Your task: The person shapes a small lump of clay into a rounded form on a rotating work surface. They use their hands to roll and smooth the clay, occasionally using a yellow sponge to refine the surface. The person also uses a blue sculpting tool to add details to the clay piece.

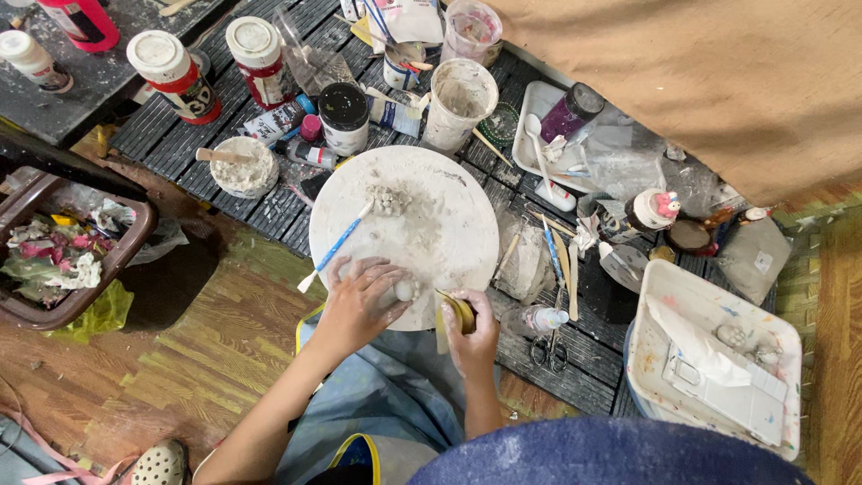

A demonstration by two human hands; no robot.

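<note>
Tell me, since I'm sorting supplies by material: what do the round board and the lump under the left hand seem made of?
The round board looks like plastic or coated wood, matt white and dusted with grey smears. The lump under the left hand looks like soft pale clay, smooth and rounded; it may be air-dry paste instead.

The left hand [359,301] hides most of the pale clay lump [404,290] under its fingers [382,274].

Both forearms are bare above the hands [409,310], and a pale blue, paint-flecked apron with what looks like yellow trim covers the lap.
</note>
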